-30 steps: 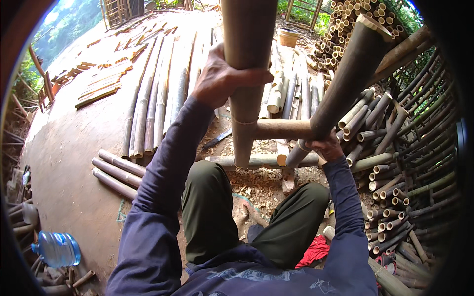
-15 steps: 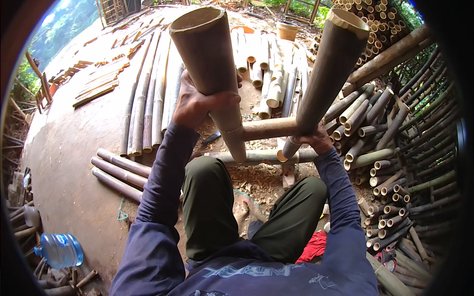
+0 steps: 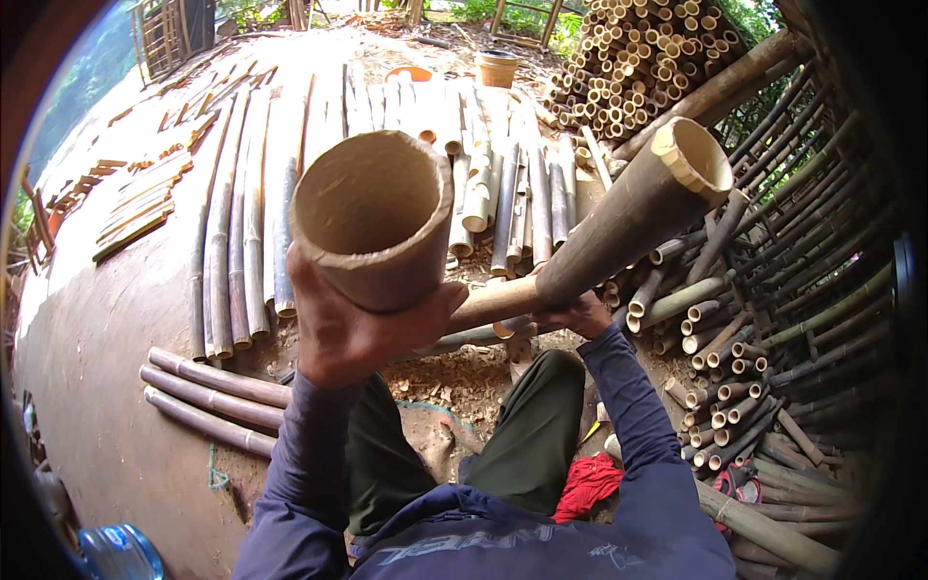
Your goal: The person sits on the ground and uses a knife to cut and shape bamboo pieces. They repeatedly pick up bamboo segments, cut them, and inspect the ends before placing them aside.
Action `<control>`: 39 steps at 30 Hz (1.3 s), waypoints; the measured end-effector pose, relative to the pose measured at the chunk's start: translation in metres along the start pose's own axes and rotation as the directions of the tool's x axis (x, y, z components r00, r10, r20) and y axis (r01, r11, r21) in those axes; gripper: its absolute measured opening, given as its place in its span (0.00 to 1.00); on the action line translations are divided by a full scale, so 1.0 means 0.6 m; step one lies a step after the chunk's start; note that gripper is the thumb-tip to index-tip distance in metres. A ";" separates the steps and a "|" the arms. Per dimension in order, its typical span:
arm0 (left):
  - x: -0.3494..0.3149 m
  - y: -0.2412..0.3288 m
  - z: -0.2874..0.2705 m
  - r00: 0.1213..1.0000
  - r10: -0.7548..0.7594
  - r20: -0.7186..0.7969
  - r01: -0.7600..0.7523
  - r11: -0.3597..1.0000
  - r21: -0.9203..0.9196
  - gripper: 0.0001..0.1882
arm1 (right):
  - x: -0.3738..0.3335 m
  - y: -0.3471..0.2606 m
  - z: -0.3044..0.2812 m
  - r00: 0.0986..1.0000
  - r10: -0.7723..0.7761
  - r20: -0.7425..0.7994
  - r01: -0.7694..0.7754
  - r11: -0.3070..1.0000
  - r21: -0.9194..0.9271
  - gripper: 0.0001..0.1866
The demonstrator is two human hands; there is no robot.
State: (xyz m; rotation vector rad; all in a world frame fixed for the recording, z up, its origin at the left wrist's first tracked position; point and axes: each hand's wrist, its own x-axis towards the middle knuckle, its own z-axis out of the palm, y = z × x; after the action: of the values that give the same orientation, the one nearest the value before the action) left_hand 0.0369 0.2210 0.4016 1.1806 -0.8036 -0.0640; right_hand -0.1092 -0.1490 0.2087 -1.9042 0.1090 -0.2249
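My left hand [image 3: 362, 329] is closed round a thick bamboo tube [image 3: 372, 217], whose wide hollow mouth tilts up toward me. A shorter, thinner bamboo crosspiece [image 3: 493, 302] joins it to a second dark tube [image 3: 633, 217] with a roughly trimmed rim, leaning up to the right. At the lower part of that second tube, by the joint, my right hand [image 3: 577, 314] grips from below; its fingers are partly hidden. The lower ends of both tubes are mostly out of sight. A horizontal bamboo pole [image 3: 464, 338] lies behind, above my knees.
Long bamboo poles [image 3: 232, 232] lie on the ground ahead, with three more [image 3: 213, 401] at the left. Cut tubes are piled at the right [image 3: 725, 406] and far back [image 3: 648, 68]. Wood chips [image 3: 435, 382] cover the ground between my legs. A red cloth [image 3: 588, 486] lies near my right leg.
The joined bamboo piece has come lower and tipped, so the left tube's mouth now faces me. The right tube leans further right. My view has shifted to the right.
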 end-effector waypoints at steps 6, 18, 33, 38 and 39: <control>0.024 -0.036 0.028 0.999 -0.046 -0.024 0.050 0.979 0.195 0.46 | -0.061 0.053 0.008 0.978 -0.030 -0.207 0.008 0.994 -0.109 0.48; 0.026 -0.030 0.060 0.996 0.087 -0.012 -0.088 0.984 -0.153 0.50 | -0.666 0.318 0.466 0.128 0.878 -0.460 -0.965 0.004 -0.262 0.47; 0.022 -0.014 0.040 0.994 -0.101 -0.037 0.104 0.991 0.089 0.47 | -0.693 0.181 0.179 0.171 0.839 -0.517 -0.600 0.505 0.621 0.28; 0.017 -0.008 0.030 0.990 -0.103 -0.099 0.115 0.986 0.119 0.46 | -0.355 -0.109 0.024 0.373 0.504 -0.779 -0.172 0.863 0.476 0.25; 0.021 -0.007 0.039 0.989 -0.107 -0.099 0.117 0.988 0.098 0.46 | -0.327 -0.106 0.007 0.402 0.506 -0.763 -0.154 0.859 0.489 0.28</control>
State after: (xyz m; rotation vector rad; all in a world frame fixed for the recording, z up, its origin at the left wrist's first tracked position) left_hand 0.0339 0.1949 0.4079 1.3173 -0.6641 -0.0597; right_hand -0.3023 -0.0873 0.2468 -1.1748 1.1023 -0.8883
